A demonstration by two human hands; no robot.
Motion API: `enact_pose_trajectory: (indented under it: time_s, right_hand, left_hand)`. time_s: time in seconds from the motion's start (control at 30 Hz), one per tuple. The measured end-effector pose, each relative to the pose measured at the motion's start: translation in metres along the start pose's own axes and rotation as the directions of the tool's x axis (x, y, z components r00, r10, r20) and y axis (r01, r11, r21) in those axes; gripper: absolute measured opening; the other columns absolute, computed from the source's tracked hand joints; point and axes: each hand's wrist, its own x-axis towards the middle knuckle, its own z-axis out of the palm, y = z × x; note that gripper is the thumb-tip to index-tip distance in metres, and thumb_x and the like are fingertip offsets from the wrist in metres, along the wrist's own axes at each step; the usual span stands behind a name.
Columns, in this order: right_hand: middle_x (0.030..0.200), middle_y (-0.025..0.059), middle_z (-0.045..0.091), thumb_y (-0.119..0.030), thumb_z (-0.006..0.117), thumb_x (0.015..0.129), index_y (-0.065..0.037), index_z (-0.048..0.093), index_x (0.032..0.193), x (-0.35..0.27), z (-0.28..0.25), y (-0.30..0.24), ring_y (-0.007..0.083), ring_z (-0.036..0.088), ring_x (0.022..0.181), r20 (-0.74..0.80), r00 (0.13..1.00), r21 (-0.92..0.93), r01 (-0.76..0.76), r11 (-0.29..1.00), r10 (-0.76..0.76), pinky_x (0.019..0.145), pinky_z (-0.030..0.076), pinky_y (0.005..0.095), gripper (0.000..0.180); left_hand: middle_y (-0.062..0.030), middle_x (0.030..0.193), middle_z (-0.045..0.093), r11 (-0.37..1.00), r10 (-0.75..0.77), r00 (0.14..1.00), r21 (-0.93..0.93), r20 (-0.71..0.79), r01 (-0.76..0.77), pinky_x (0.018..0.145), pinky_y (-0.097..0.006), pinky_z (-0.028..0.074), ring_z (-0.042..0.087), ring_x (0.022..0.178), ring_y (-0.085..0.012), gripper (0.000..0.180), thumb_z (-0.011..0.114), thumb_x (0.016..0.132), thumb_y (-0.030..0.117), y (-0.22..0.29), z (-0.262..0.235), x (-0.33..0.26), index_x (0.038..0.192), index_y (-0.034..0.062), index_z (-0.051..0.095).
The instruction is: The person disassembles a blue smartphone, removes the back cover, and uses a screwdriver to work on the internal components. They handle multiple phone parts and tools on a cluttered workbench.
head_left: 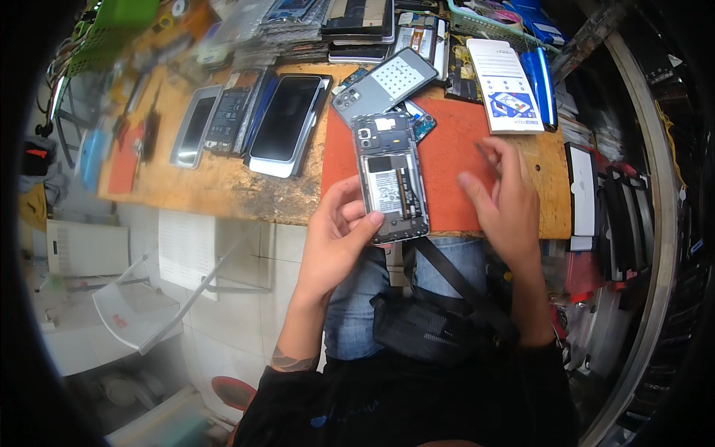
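My left hand (334, 237) grips an opened smartphone (393, 195) by its lower left side, thumb on the front edge. Its back cover is off, so the battery, a ribbon cable and the camera module show. The phone is over the front edge of an orange-red mat (454, 179). To its right, my right hand (514, 205) hovers apart from it with fingers curled; a thin dark piece shows by the index finger, its kind unclear. Just beyond the phone's top lie a grey phone back cover (402, 74) with camera rings and a blue circuit board (425, 127).
Left of the mat on the wooden bench (223, 195) lie a dark-screened phone (286, 119), batteries (229, 112) and a silver phone frame (195, 128). A white box (508, 86) and a blue roll (538, 89) lie at the back right. Stacked phone parts (361, 22) line the back.
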Motion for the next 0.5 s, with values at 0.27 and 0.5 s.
enact_pose_trajectory:
  time_s: [0.27,0.5]
  right_hand:
    - [0.139,0.0179,0.063,-0.011,0.078,0.096,-0.001,0.068,0.133,0.007,0.013,0.032,0.0408,0.062,0.127,-0.145,0.960,-0.282,0.191,0.940,-0.238,0.109,0.048,0.0506,0.040]
    - [0.127,0.0182,0.070,-0.005,0.075,0.097,-0.001,0.075,0.117,-0.028,-0.017,0.056,0.0393,0.068,0.118,-0.293,0.944,-0.253,0.076,0.964,-0.152,0.103,0.052,0.0468,0.021]
  left_hand:
    - [-0.0202,0.132,0.075,0.998,0.045,0.999,0.048,0.013,-0.045,0.107,-0.035,0.058,0.074,0.122,-0.0224,0.060,0.069,0.103,-0.006,-0.009,-0.001,-0.004,0.158,-0.0088,0.044]
    - [-0.0198,0.137,0.074,0.995,0.012,0.997,0.095,0.081,-0.020,0.110,-0.035,0.055,0.071,0.127,-0.0213,0.062,0.065,0.104,-0.009,0.003,-0.002,-0.006,0.161,-0.0083,0.043]
